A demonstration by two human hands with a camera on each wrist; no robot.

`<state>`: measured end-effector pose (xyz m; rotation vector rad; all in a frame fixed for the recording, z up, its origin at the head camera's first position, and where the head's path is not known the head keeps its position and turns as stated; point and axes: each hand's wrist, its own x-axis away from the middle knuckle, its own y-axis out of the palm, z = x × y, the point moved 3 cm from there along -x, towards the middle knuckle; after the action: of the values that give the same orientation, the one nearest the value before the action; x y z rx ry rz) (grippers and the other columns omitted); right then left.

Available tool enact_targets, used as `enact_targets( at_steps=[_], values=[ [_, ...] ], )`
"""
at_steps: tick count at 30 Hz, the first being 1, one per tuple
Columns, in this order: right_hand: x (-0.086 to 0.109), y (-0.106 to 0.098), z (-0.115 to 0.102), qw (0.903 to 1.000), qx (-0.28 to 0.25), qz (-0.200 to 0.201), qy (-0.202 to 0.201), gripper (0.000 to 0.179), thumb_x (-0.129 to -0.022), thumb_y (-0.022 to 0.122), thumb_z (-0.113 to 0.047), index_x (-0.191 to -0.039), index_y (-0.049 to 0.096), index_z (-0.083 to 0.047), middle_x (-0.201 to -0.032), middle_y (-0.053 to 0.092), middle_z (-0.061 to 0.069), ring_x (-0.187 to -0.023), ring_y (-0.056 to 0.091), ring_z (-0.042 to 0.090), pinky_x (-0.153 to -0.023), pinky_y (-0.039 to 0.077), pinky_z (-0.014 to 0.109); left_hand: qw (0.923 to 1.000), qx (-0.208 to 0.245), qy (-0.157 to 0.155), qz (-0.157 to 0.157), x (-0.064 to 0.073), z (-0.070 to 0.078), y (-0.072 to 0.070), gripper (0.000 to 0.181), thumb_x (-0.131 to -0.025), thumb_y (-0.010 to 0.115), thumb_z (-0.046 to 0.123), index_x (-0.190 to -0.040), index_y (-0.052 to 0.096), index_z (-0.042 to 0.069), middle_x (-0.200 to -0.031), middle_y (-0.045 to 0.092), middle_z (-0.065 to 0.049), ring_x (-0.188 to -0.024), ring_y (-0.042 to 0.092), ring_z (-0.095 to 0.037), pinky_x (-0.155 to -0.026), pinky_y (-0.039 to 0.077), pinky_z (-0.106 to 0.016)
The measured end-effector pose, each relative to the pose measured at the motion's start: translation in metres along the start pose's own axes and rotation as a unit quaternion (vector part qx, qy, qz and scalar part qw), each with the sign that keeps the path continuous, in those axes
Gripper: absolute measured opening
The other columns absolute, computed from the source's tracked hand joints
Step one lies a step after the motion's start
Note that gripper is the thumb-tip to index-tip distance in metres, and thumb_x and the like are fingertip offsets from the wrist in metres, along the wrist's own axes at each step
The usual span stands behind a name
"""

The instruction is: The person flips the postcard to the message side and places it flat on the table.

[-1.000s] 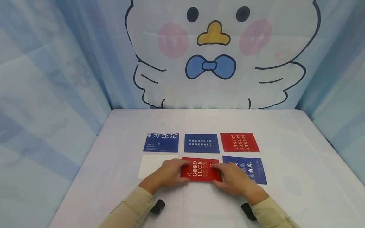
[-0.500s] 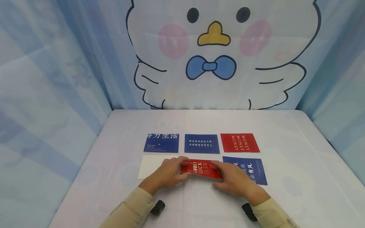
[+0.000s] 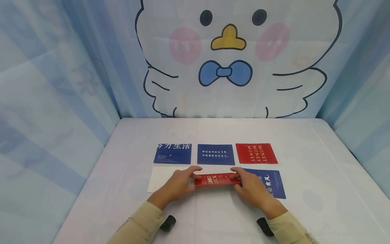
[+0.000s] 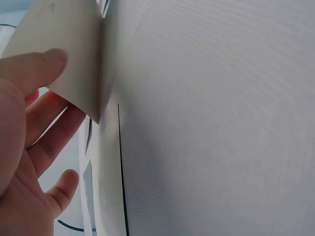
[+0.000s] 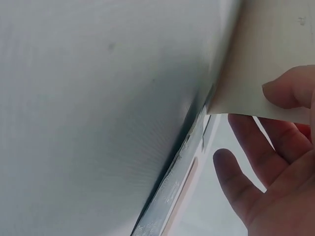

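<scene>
Card (image 3: 217, 180) runs lengthwise near-parallel to surface's far edge (image 3: 213, 120), left hand (image 3: 180, 183) and right hand (image 3: 252, 188), equally near, pinching 1 end each.

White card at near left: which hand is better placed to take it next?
Probably the left hand: in the head view it overlaps that white card, while the right hand is across the red card both pinch.
</scene>
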<state>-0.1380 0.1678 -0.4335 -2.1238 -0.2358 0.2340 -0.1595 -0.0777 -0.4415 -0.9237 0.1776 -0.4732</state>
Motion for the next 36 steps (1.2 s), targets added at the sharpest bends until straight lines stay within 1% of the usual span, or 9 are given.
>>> enact_targets(
  at_steps=[3,6,10,12,17,20,27,32,36],
  values=[
    [-0.001,-0.001,0.001,0.9998,-0.006,0.013,0.013,0.053,-0.087,0.07,-0.002,-0.137,0.052,-0.002,-0.114,0.072,0.013,-0.098,0.066,0.028,-0.092,0.052,0.05,0.9995,0.003,-0.002,0.03,-0.001,0.0,-0.002,0.056,-0.09,0.071,0.008,-0.142,0.051,0.013,-0.109,0.075,-0.003,-0.074,0.062,-0.015,-0.072,0.05,-0.029],
    [-0.002,-0.001,0.002,0.9992,-0.015,0.024,0.026,0.054,-0.088,0.071,-0.003,-0.138,0.051,-0.002,-0.112,0.072,0.013,-0.089,0.066,0.025,-0.087,0.054,0.047,0.9987,0.009,-0.004,0.049,-0.002,-0.002,-0.003,0.057,-0.092,0.072,0.01,-0.144,0.048,0.013,-0.105,0.075,-0.007,-0.061,0.053,-0.011,-0.062,0.045,-0.024],
    [-0.002,-0.001,0.002,0.9982,-0.035,0.036,0.031,0.053,-0.09,0.07,-0.003,-0.138,0.05,-0.001,-0.11,0.073,0.014,-0.081,0.066,0.023,-0.083,0.056,0.044,0.997,0.026,-0.003,0.073,-0.001,-0.006,-0.003,0.062,-0.093,0.072,0.013,-0.148,0.043,0.013,-0.102,0.075,-0.008,-0.073,0.063,-0.011,-0.07,0.053,-0.026],
    [-0.002,-0.002,0.001,0.9972,-0.05,0.05,0.027,0.054,-0.09,0.071,-0.004,-0.139,0.049,0.0,-0.11,0.073,0.015,-0.087,0.07,0.026,-0.085,0.056,0.045,0.995,0.044,0.003,0.09,-0.001,-0.007,-0.005,0.063,-0.093,0.072,0.013,-0.148,0.041,0.012,-0.1,0.075,-0.007,-0.079,0.067,-0.013,-0.075,0.055,-0.029],
    [-0.004,-0.008,-0.003,0.9923,-0.08,0.093,0.012,0.053,-0.09,0.072,-0.003,-0.137,0.048,0.001,-0.107,0.073,0.018,-0.098,0.071,0.033,-0.087,0.054,0.047,0.9878,0.105,0.008,0.115,-0.002,-0.008,-0.011,0.063,-0.093,0.072,0.011,-0.147,0.039,0.008,-0.095,0.074,-0.006,-0.071,0.063,-0.01,-0.068,0.053,-0.026],
    [-0.005,-0.011,-0.004,0.9896,-0.089,0.112,0.011,0.051,-0.091,0.07,-0.001,-0.136,0.046,0.001,-0.105,0.073,0.019,-0.098,0.07,0.034,-0.087,0.054,0.048,0.9835,0.133,0.001,0.123,-0.003,-0.006,-0.015,0.062,-0.094,0.071,0.011,-0.147,0.039,0.008,-0.092,0.074,-0.003,-0.068,0.059,-0.009,-0.064,0.049,-0.026],
    [-0.006,-0.009,-0.008,0.9796,-0.125,0.157,0.017,0.05,-0.091,0.069,0.001,-0.133,0.043,0.001,-0.096,0.073,0.014,-0.089,0.07,0.03,-0.085,0.055,0.048,0.9729,0.154,-0.017,0.172,-0.003,-0.005,-0.017,0.058,-0.095,0.069,0.011,-0.144,0.04,0.006,-0.093,0.074,-0.002,-0.078,0.063,-0.012,-0.073,0.052,-0.032],
    [-0.005,-0.003,-0.01,0.9787,-0.131,0.154,0.035,0.05,-0.09,0.069,0.0,-0.132,0.042,0.0,-0.099,0.069,0.015,-0.089,0.069,0.029,-0.082,0.057,0.047,0.9648,0.164,-0.006,0.205,-0.002,-0.009,-0.013,0.05,-0.093,0.07,0.005,-0.137,0.046,0.005,-0.095,0.071,-0.005,-0.075,0.061,-0.013,-0.067,0.051,-0.027],
    [-0.005,-0.001,-0.011,0.9809,-0.123,0.142,0.051,0.049,-0.09,0.07,-0.002,-0.132,0.045,-0.002,-0.107,0.064,0.013,-0.092,0.066,0.027,-0.085,0.056,0.045,0.9626,0.173,-0.014,0.208,-0.002,-0.011,-0.01,0.049,-0.091,0.072,0.003,-0.134,0.048,0.006,-0.105,0.067,-0.007,-0.074,0.063,-0.012,-0.063,0.051,-0.024]
  ],
)
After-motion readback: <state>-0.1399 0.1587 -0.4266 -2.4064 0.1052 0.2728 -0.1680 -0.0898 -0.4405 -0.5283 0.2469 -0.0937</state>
